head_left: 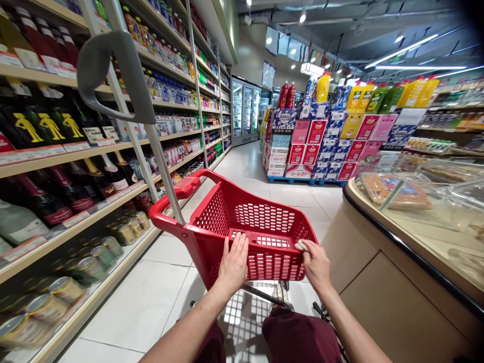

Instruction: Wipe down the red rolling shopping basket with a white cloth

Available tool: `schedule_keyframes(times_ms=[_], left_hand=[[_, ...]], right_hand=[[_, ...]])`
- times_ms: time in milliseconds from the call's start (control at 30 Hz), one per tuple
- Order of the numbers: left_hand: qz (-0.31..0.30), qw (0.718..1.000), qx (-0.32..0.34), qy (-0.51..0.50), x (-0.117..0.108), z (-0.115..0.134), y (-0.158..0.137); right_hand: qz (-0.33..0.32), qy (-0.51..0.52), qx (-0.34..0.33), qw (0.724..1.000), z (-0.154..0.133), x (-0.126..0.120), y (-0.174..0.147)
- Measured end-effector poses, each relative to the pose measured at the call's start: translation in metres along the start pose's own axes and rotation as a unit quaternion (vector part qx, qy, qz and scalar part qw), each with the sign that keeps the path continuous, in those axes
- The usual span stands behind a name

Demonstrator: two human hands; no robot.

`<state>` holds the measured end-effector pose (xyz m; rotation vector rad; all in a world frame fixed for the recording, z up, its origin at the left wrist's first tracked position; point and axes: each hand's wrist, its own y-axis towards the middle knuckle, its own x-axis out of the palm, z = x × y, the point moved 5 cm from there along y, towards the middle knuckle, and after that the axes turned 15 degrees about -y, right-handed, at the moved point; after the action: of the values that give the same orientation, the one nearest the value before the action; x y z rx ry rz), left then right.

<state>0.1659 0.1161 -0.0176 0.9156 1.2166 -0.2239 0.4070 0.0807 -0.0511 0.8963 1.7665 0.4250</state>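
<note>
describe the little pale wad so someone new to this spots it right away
Start at the red basket in mid-view. At its right-hand corner, the person's right hand pinches the pale wad at the rim. Its crumpled off-white surface stands out against the red plastic.

Pale tiled floor (117, 302) is running between tall, light-edged shelves (177, 134) on the left and a beige, dark-rimmed counter (381, 287) on the right. Glass-doored coolers (246, 108) are standing beyond, while tube lights (421, 67) are glowing beneath a bluish-grey ceiling (340, 22).
</note>
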Motion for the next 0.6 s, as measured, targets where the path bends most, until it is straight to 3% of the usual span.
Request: schedule_keyframes(times_ms=[100,167,367,533,600], left_hand=[[-0.004,1.0,-0.001,0.005,0.001,0.001,0.0],[-0.008,1.0,0.001,0.004,0.001,0.0,-0.001],[-0.015,1.0,0.0,-0.009,-0.001,-0.002,-0.003],[-0.02,1.0,-0.003,-0.012,-0.001,0.0,-0.003],[-0.021,1.0,-0.007,-0.011,-0.001,0.0,-0.002]], right_hand=[[-0.009,0.064,-0.066,0.996,-0.044,0.013,-0.001],[-0.024,0.067,-0.082,0.994,-0.047,0.016,-0.001],[-0.019,-0.08,0.0,0.997,0.028,0.009,-0.001],[-0.093,-0.073,-0.144,0.982,0.036,0.017,-0.014],[-0.104,-0.066,-0.149,0.981,0.044,0.018,-0.016]])
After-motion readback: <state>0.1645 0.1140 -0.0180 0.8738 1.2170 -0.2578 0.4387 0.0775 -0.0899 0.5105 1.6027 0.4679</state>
